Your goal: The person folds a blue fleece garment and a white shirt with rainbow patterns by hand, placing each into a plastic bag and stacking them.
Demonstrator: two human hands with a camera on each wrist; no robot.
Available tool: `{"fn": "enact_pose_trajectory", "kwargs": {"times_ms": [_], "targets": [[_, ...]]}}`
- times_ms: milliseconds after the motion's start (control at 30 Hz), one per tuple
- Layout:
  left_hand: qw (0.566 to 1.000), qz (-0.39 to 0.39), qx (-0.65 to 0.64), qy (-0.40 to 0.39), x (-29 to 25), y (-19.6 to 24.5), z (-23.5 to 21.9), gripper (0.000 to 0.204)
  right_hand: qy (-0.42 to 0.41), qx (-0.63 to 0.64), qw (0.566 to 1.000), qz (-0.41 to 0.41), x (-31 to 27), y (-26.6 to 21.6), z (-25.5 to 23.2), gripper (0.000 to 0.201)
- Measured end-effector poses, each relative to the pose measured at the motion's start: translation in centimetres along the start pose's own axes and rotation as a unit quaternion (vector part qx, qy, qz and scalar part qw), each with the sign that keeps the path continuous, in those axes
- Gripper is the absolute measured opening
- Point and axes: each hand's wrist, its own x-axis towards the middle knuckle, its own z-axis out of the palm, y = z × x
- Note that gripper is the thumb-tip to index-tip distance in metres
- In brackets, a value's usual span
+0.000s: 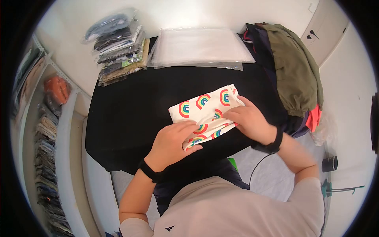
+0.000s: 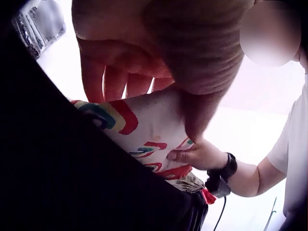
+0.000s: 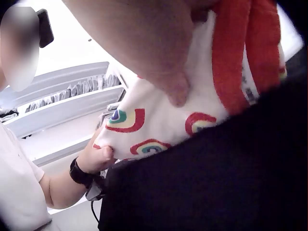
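A folded white garment with a rainbow print (image 1: 203,108) lies on the black-covered table in front of me, its near side bunched into creases. My left hand (image 1: 170,142) grips its near left corner, thumb toward the near edge and fingers over the top. At the right end, my right hand (image 1: 252,120) holds the fabric between thumb and fingers. Up close in the right wrist view, the thumb (image 3: 179,91) presses on the white cloth beside a red trim (image 3: 231,62). Part of the garment is hidden beneath both hands.
Bagged folded clothes (image 1: 120,51) are stacked at the back left of the table (image 1: 130,118). Clear plastic bags (image 1: 201,47) lie flat at the back. Loose garments, including an olive one (image 1: 296,67), heap over the right side. A shelf (image 1: 71,130) with packed clothes stands left.
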Motion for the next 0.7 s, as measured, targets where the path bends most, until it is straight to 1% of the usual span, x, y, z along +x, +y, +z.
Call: {"fn": "enact_pose_trajectory", "kwargs": {"times_ms": [33,100,133,200,233,300,333,367,433,467,500,567,600,667,700], "targets": [[1.0,0.0,0.001,0.0,-0.3,-0.3,0.2,0.023,-0.057,0.01,0.997,-0.041,0.7,0.7,-0.5,0.029],[0.997,-0.066,0.021,0.018,-0.9,-1.2,0.9,0.02,-0.112,0.014,0.992,-0.055,2.5,1.7,-1.1,0.024],[0.997,-0.065,0.022,0.02,-0.7,-1.4,1.0,0.02,-0.136,0.059,0.987,-0.068,3.7,2.5,-1.1,0.023],[0.971,-0.232,-0.045,0.046,0.2,-1.9,1.2,0.024,-0.19,0.125,0.97,-0.088,5.8,4.0,-1.1,0.023],[0.971,-0.231,-0.045,0.047,0.4,-2.2,1.3,0.024,-0.236,0.157,0.956,-0.074,6.8,4.8,-0.8,0.031],[0.958,-0.272,-0.075,0.054,0.7,-2.7,1.4,0.029,-0.293,0.119,0.947,-0.05,8.4,5.6,-0.1,0.034],[0.958,-0.27,-0.073,0.056,0.7,-2.8,1.5,0.029,-0.336,0.135,0.931,-0.037,9.4,5.9,0.2,0.041],[0.957,-0.271,-0.081,0.061,0.6,-2.8,1.6,0.029,-0.332,0.133,0.933,-0.038,9.8,6.0,0.5,0.041],[0.957,-0.27,-0.085,0.069,0.6,-2.7,1.5,0.03,-0.429,0.202,0.877,0.077,11.1,5.5,0.2,0.046],[0.956,-0.27,-0.088,0.067,0.5,-2.6,1.5,0.03,-0.434,0.176,0.882,0.05,11.4,5.8,0.7,0.05],[0.956,-0.272,-0.09,0.064,0.6,-2.6,1.4,0.031,-0.43,0.174,0.885,0.046,11.7,5.5,0.4,0.05],[0.953,-0.28,-0.098,0.057,0.8,-2.3,1.1,0.032,-0.453,0.204,0.858,0.133,11.4,4.6,0.0,0.051],[0.952,-0.281,-0.108,0.061,0.8,-2.4,1.3,0.032,-0.427,0.192,0.875,0.12,11.1,4.4,0.0,0.048],[0.95,-0.281,-0.117,0.063,0.7,-2.3,1.2,0.032,-0.422,0.189,0.876,0.135,10.8,4.1,-0.5,0.046],[0.949,-0.289,-0.118,0.043,0.7,-2.3,1.1,0.031,-0.418,0.186,0.876,0.151,10.5,3.9,-0.8,0.044]]}}
